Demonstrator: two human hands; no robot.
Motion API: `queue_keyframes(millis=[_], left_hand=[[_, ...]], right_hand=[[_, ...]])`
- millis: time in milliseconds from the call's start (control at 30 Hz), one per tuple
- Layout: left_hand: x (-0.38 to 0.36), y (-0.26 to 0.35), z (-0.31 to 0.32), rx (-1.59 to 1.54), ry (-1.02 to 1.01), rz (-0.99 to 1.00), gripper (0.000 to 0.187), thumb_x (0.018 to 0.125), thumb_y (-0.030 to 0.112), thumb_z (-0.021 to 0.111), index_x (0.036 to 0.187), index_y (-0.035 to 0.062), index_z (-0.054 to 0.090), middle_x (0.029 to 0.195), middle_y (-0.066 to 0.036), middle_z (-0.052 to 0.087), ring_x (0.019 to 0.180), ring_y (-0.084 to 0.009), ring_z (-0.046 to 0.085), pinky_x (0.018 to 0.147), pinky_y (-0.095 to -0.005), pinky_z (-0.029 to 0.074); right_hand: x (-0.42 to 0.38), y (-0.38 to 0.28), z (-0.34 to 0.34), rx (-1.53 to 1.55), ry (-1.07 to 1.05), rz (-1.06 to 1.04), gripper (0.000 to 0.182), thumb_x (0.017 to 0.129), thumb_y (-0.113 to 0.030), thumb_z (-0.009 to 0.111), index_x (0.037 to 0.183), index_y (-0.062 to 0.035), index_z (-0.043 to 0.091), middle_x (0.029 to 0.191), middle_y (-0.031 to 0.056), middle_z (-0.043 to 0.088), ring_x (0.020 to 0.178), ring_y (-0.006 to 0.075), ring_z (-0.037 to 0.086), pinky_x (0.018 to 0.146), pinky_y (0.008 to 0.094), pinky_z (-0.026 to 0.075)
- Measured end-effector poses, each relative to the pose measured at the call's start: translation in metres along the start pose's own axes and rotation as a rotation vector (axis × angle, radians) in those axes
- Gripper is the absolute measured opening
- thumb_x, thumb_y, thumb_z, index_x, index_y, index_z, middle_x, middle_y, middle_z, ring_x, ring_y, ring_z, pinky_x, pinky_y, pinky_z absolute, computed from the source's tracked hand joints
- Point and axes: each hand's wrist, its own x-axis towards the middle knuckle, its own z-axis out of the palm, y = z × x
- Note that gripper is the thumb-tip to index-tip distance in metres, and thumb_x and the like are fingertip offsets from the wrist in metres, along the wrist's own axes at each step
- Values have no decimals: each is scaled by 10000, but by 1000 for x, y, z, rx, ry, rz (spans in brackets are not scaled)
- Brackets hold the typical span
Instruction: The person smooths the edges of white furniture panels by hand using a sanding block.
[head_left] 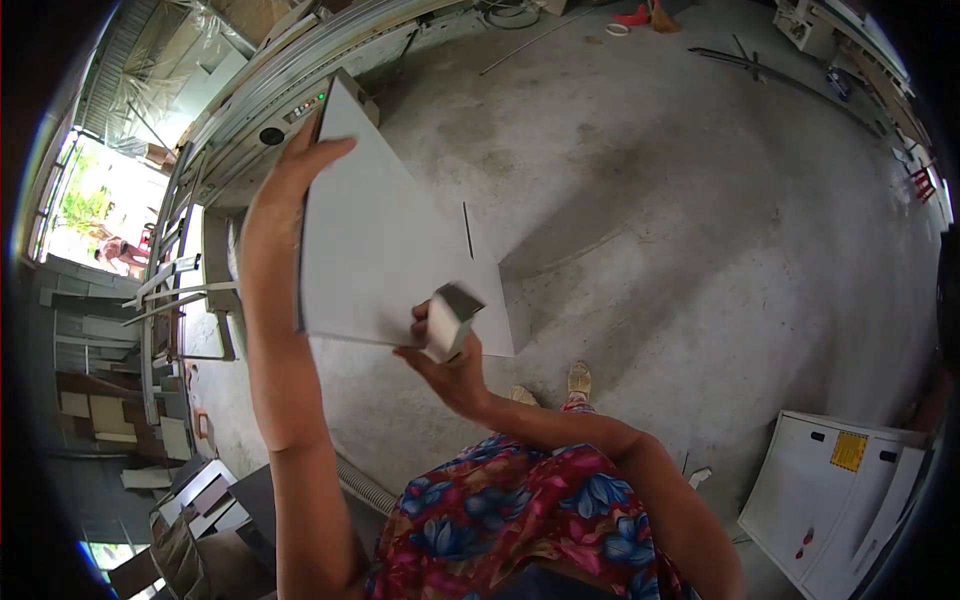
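Note:
A large white panel (370, 230) stands tilted in front of me, with a thin dark slot near its right side. My left hand (312, 160) is closed around its upper left edge, the thumb lying on the white face. In my right hand (455, 370) is a small pale block (449, 325) with a dark grey end. The fingers wrap round this block, which overlaps the panel's lower edge in this view.
A long machine with a green-lit control panel (307, 108) runs along the upper left. At lower right stands a white cabinet (810, 490) with a yellow label. Metal bars (740, 62) lie on the concrete floor (640, 270). Another person (122, 250) is outside the far-left opening.

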Motion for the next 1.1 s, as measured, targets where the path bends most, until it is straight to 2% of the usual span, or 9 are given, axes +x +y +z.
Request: queue_keyframes(millis=[133,233,300,367,400,467,667,800,1100], left_hand=[[-7,-20,-38,130,-187,52,600,806,61,559,1383,50,392,1230,-100,539,1100,-152,498,949,-256,363],[-37,-3,-40,197,9,-141,614,819,88,568,1396,33,363,1270,-104,514,1121,-160,492,967,-262,354],[-37,-5,-54,295,36,-168,625,837,117,563,1411,31,332,1349,-128,453,1198,-194,453,1005,-279,327],[-38,-5,-61,412,68,-138,638,835,157,577,1408,21,331,1388,-144,415,1257,-218,410,1038,-293,295],[-36,-10,-70,361,48,-160,635,844,189,573,1408,23,331,1401,-158,395,1273,-237,393,1051,-313,281],[-40,-3,-59,504,91,-160,630,851,202,568,1407,24,332,1406,-166,385,1277,-245,385,1058,-326,273],[-34,-2,-47,580,131,-161,641,856,232,574,1410,27,326,1416,-180,368,1304,-263,357,1077,-345,249],[-41,2,-22,631,239,-119,561,886,197,532,1392,27,360,1339,-158,468,1193,-232,481,1014,-321,337],[-52,5,-18,632,307,-215,565,871,240,560,1355,-10,407,1300,-183,493,1167,-220,498,1008,-327,342]], right_hand=[[-12,-7,-5,-214,-235,-240,333,761,-52,744,1050,-61,581,1016,36,578,867,101,556,725,256,485],[-37,7,-15,365,-244,280,221,789,-120,731,945,-52,589,845,-15,568,772,104,521,645,260,436],[-46,35,-44,317,-249,472,189,865,-207,659,866,-40,572,752,-16,543,662,71,507,577,229,412],[-46,65,-74,272,-219,537,320,910,-329,585,801,-33,531,642,3,529,549,67,498,491,239,401],[-43,77,-93,229,-189,683,353,904,-358,581,787,-31,518,584,7,509,532,82,517,479,254,412],[-38,108,-122,170,-60,813,359,896,-344,586,975,-14,470,643,77,561,500,132,550,430,294,440],[-3,181,-157,233,90,1015,402,950,-352,432,1144,-9,358,757,156,587,457,175,535,390,305,458],[15,214,-147,196,127,1038,348,945,-317,440,1135,-32,379,762,135,596,453,160,520,378,302,432],[34,233,-146,183,65,1147,313,954,-266,416,1170,-40,392,787,123,603,527,151,530,433,295,452]])
